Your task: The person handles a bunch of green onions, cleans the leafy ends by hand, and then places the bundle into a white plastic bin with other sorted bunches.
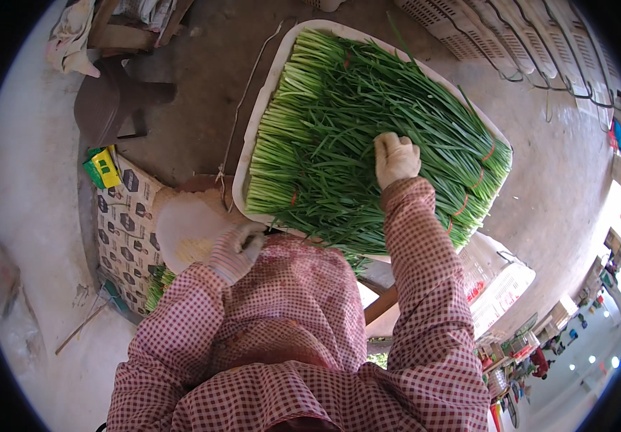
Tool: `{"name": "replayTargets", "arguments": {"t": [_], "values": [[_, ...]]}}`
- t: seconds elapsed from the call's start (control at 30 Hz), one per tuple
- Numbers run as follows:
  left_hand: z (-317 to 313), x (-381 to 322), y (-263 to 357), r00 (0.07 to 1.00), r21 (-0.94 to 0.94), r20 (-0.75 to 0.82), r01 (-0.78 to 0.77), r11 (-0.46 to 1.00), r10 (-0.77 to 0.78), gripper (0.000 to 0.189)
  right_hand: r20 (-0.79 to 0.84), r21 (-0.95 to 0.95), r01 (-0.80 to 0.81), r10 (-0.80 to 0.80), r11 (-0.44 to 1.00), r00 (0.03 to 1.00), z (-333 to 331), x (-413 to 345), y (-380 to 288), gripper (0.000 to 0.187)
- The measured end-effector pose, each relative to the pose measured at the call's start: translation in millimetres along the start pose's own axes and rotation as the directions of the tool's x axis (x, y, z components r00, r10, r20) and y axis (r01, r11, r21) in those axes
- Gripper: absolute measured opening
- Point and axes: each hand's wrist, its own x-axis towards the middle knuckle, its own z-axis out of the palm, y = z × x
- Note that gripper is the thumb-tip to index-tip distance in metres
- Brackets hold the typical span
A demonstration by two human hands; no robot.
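Observation:
A white plastic crate point(250, 135) before me is filled with green leafy stalks like garlic chives point(342, 113), in bunches tied with red bands, pale stem ends towards both sides. My right hand point(398, 159), in a pale glove, rests on the leaves near the middle, its fingers curled; whether it grips any leaves is hidden. My left hand point(238, 249), in a striped glove, is at the crate's near left corner beside my checked apron point(294, 281). Its fingers are bent, and what lies between them cannot be made out.
A brown plastic stool point(110, 100) stands at the upper left, near a yellow and green packet point(105, 166) on a patterned sheet point(126, 227). White crates point(483, 48) are stacked at the upper right, another point(499, 291) at right. A person point(540, 362) is far off at lower right.

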Motion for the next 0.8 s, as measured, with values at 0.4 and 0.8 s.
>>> {"name": "replayTargets", "arguments": {"t": [0.4, 0.8], "values": [[43, -18, 11, 0.992, -0.163, -0.119, -0.053, 0.985, 0.034, 0.022, 0.427, 0.314, 0.107, -0.241, 0.943, 0.871, -63, -76, 3, 0.009], [80, 52, 84, 0.930, -0.025, -0.022, -0.368, 0.929, 0.368, 0.025, -0.044, 0.206, 0.150, -0.144, 0.967, 0.989, -64, 101, 43, 0.023]]}}
